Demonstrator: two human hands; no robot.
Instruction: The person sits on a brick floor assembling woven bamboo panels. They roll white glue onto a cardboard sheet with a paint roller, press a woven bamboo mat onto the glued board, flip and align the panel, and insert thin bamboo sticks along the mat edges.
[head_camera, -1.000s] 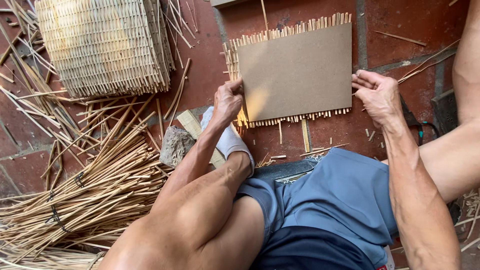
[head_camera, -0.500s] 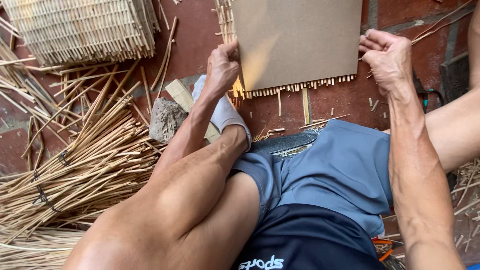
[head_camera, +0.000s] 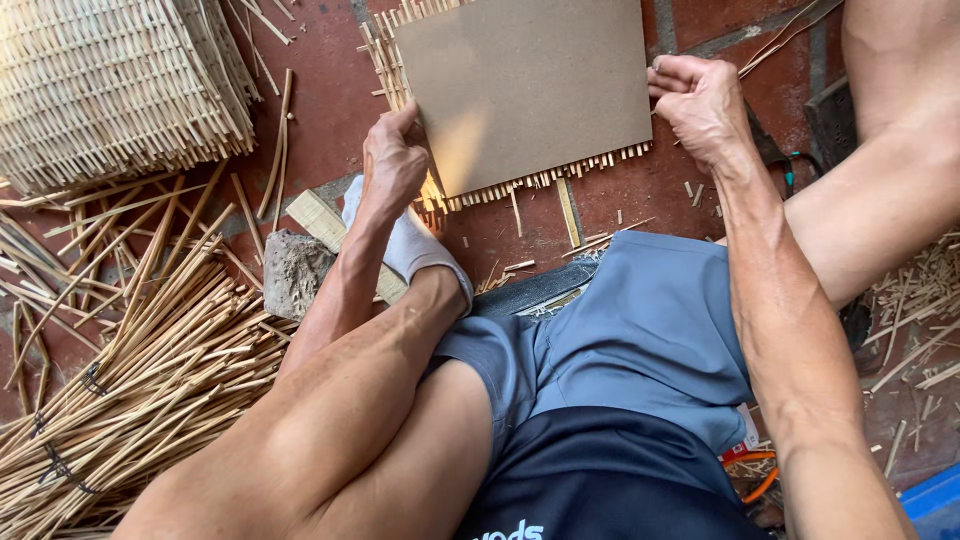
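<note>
1. The left hand (head_camera: 392, 165) pinched the left edge of a flat brown board (head_camera: 525, 85), with the thumb on top.
2. The right hand (head_camera: 703, 105) was curled at the board's right edge, fingers folded in and touching it.
3. The board lay on a mat of thin bamboo sticks (head_camera: 520, 183) on the red brick floor (head_camera: 330, 110).
4. A foot in a white sock (head_camera: 410, 245) was just below the board.
5. A woven bamboo mat pile (head_camera: 110, 80) sat at the top left.
6. Loose bamboo sticks (head_camera: 140, 370) lay in bundles at the left.
</note>
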